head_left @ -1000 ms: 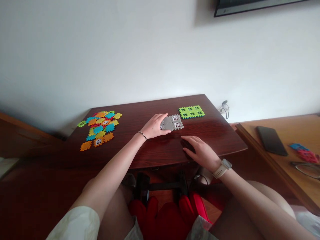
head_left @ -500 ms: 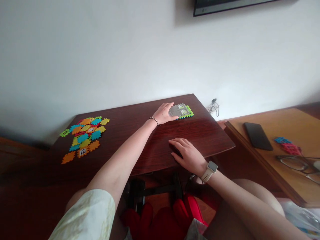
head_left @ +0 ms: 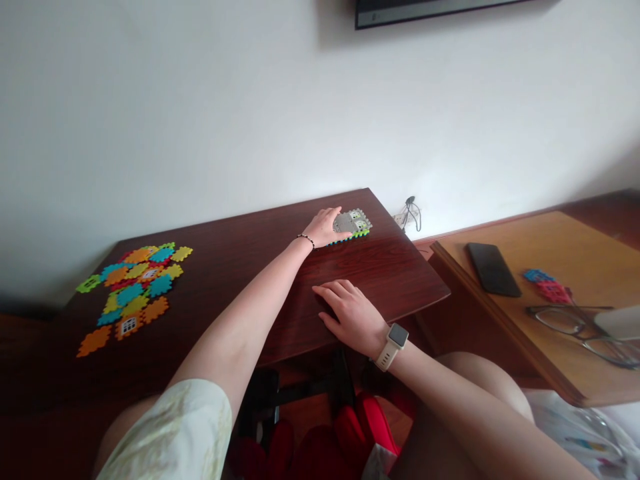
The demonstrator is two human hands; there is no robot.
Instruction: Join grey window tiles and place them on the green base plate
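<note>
My left hand (head_left: 323,227) reaches over the dark table, thumb and fingers spanning a grey, jagged-edged interlocking panel (head_left: 353,220) with window shapes. It lies on a green and blue layer (head_left: 359,234) that shows along its front and right edges. Part of the stack is hidden by the hand. My right hand (head_left: 351,313), with a watch on the wrist, rests on the table's front edge with its fingers stretched out. It holds nothing. To the left lies a pile of orange, yellow, blue, red and green interlocking pieces (head_left: 135,283), some with window inserts.
The dark table (head_left: 240,247) stands against the wall. At right, a lighter wooden table (head_left: 560,247) bears a black phone (head_left: 493,268), blue and pink pieces (head_left: 553,290) and eyeglasses (head_left: 557,319). A cable (head_left: 411,212) hangs from a wall outlet. A red seat (head_left: 373,423) is below.
The view has turned right, so things appear further left. My left hand and the grey panel have shifted slightly right over the green layer, covering more of it. My right hand stays at the edge.
</note>
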